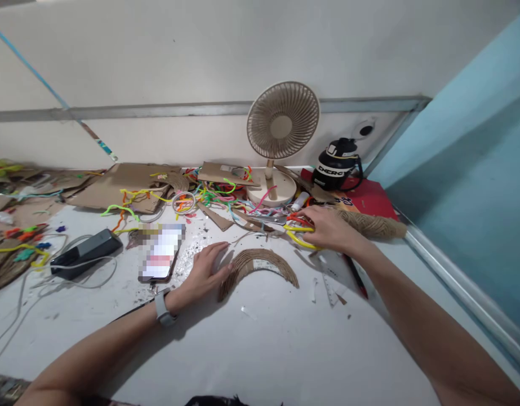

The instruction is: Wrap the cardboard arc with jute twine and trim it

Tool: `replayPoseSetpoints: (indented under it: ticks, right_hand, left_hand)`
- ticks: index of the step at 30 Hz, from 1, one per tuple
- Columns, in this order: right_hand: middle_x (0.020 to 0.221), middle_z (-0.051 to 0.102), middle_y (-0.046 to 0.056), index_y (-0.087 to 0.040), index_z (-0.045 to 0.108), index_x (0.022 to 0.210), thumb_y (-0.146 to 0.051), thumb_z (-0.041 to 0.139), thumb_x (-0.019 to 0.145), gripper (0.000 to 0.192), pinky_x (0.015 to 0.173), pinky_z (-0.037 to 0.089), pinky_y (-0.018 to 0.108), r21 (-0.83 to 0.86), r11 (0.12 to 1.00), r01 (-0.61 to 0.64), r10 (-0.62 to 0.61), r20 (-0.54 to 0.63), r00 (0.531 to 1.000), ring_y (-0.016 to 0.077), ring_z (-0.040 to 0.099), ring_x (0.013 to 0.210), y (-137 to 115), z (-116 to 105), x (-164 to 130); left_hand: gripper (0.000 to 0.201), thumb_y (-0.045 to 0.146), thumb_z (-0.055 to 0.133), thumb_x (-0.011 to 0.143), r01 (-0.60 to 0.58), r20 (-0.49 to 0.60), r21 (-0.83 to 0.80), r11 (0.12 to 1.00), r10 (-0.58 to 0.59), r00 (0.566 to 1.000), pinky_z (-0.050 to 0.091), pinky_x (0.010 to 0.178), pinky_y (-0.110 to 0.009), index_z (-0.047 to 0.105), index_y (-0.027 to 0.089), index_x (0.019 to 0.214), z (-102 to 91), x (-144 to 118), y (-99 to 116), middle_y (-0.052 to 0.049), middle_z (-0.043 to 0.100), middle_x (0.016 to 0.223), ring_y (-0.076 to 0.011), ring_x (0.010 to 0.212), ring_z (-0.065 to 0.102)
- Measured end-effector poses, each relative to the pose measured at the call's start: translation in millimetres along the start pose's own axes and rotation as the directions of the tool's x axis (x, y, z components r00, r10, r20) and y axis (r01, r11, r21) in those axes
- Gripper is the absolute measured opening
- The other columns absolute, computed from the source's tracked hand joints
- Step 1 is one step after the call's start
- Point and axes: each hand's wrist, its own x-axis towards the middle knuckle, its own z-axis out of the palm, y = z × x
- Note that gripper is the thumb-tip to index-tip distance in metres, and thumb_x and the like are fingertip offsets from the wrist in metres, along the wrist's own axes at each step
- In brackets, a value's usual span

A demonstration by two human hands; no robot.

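Note:
My left hand (203,273), with a watch on the wrist, rests flat on the white table (260,349) and touches the left end of a curved, twine-covered cardboard arc (260,264). My right hand (327,226) reaches forward into a pile of pipe cleaners and closes over yellow pipe cleaners (300,239), with red ones just beyond the fingers. A roll of twine (376,225) lies right behind that hand.
A small desk fan (280,141) stands at the back wall, a black bottle (338,163) and red book (369,198) beside it. A phone (161,256), a black power bank (86,251) with cables, cardboard scraps (120,186) and coloured pipe cleaners (213,194) cover the left.

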Motion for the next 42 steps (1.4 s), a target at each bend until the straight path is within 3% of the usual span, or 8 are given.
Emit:
replayPoseSetpoints:
  ticks: [5,10,14,28,31,34,37,42]
  right_hand:
    - [0.102,0.064,0.011,-0.012,0.062,0.113,-0.027,0.060,0.069,0.046,0.077,0.044,0.030,0.063,0.995,0.080,-0.080,-0.013,0.997,0.0245,0.059,0.090,-7,-8,25]
    - [0.104,0.065,0.011,-0.013,0.064,0.112,-0.015,0.059,0.068,0.044,0.084,0.043,0.032,0.139,0.938,0.318,-0.324,0.023,0.946,0.0234,0.058,0.096,-20,7,65]
    - [0.106,0.065,0.012,-0.014,0.066,0.104,-0.008,0.053,0.071,0.036,0.089,0.042,0.034,0.106,0.947,0.303,-0.303,-0.012,0.953,0.0233,0.057,0.101,-16,11,81]
    - [0.093,0.062,0.010,-0.017,0.060,0.084,-0.023,0.051,0.086,0.012,0.081,0.043,0.035,0.045,0.978,0.203,-0.205,0.036,0.978,0.0227,0.056,0.091,-46,40,32]
    - [0.091,0.063,0.008,-0.018,0.057,0.083,-0.034,0.053,0.087,0.017,0.082,0.044,0.035,0.351,0.921,0.170,-0.181,-0.001,0.983,0.0211,0.057,0.088,-36,31,26]
    - [0.075,0.060,0.002,-0.018,0.054,0.091,-0.050,0.054,0.085,0.032,0.067,0.046,0.031,0.625,0.781,0.001,-0.102,0.125,0.987,0.0175,0.058,0.071,-30,16,20]
    - [0.068,0.054,-0.002,-0.017,0.055,0.092,-0.060,0.056,0.081,0.044,0.055,0.041,0.026,0.674,0.731,-0.105,-0.120,0.279,0.953,0.0131,0.053,0.059,-30,-5,9]
    - [0.072,0.054,0.000,-0.017,0.060,0.087,-0.059,0.058,0.081,0.043,0.052,0.037,0.023,0.610,0.790,-0.063,-0.217,0.375,0.901,0.0106,0.047,0.059,-33,-49,-17]
  left_hand:
    - [0.046,0.044,0.051,0.091,0.054,0.003,-0.025,0.998,-0.054,0.999,0.037,0.105,-0.049,0.048,0.022,0.132,-1.7,4,2,-0.012,0.054,0.133,-0.0273,0.124,0.048]
    - [0.046,0.043,0.053,0.090,0.064,0.000,-0.075,0.995,-0.064,0.998,0.037,0.104,-0.048,0.050,0.021,0.130,-3.5,6,0,-0.012,0.055,0.131,-0.0272,0.123,0.049]
    - [0.045,0.043,0.054,0.089,0.040,0.000,-0.079,0.996,-0.041,0.999,0.037,0.104,-0.049,0.051,0.021,0.129,-2.4,5,-3,-0.013,0.055,0.130,-0.0276,0.123,0.049]
    - [0.046,0.042,0.055,0.088,0.015,-0.021,-0.060,0.998,-0.016,1.000,0.038,0.105,-0.048,0.052,0.021,0.129,0.3,4,-3,-0.012,0.056,0.130,-0.0270,0.123,0.050]
    - [0.049,0.044,0.056,0.087,0.010,-0.010,-0.071,0.997,-0.010,1.000,0.037,0.105,-0.049,0.050,0.021,0.130,-0.6,3,1,-0.012,0.055,0.133,-0.0277,0.123,0.050]
    - [0.050,0.045,0.056,0.087,-0.002,-0.025,-0.072,0.997,0.001,1.000,0.038,0.104,-0.050,0.050,0.022,0.131,-0.1,2,2,-0.013,0.054,0.133,-0.0286,0.123,0.050]
    - [0.047,0.042,0.056,0.088,-0.032,-0.039,-0.088,0.996,0.029,0.999,0.039,0.105,-0.050,0.051,0.023,0.130,0.0,1,3,-0.013,0.054,0.133,-0.0285,0.123,0.050]
    - [0.046,0.040,0.055,0.090,-0.112,-0.013,-0.133,0.985,0.112,0.994,0.038,0.108,-0.047,0.048,0.025,0.133,-9.3,-3,14,-0.011,0.051,0.136,-0.0260,0.128,0.046]
